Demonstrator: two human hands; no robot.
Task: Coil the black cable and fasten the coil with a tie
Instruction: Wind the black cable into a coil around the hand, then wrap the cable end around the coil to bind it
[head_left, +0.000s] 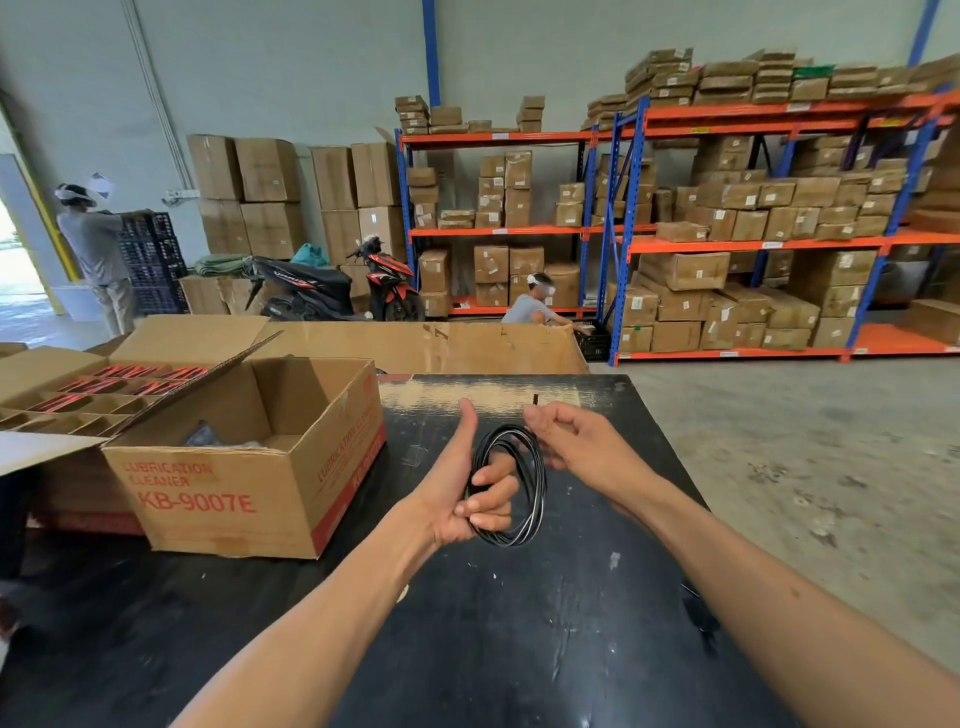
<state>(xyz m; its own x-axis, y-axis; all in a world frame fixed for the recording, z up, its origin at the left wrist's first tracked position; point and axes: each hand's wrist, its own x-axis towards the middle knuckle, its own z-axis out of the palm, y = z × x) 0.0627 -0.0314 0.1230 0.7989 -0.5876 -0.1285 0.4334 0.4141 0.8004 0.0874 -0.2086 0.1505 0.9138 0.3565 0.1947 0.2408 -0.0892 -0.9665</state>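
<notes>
- The black cable (511, 486) is wound into a loose oval coil of several loops, held up in the air above the black table (519, 649), roughly over its middle.
- My left hand (470, 493) has the coil: fingers curled through the loops and clenched around the left side of the bundle, thumb sticking straight up and clear of the cable.
- My right hand (566, 441) sits at the upper right edge of the coil, fingers pinched shut on something small and dark. A short black end (535, 399) pokes up above the knuckles. Can't tell if that's the cable's tail or a tie, it's too small.
- The bottom of the coil hangs free below my left palm, not touching the table.
- Table top is scuffed and glossy, with a bright glare patch along the far edge.
- On the table to the left there's an open cardboard box (234, 488) with red print reading "LUBRICATION CLEANER KB-9007E", flaps up, something dark inside.
- Further left, a divided carton (78, 400) with red items in its cells.
- Behind that: a parked scooter (337, 286), racks (623, 234) stacked with brown boxes, and 2 people, 1 standing by black crates at far left, 1 crouched near the racks.
</notes>
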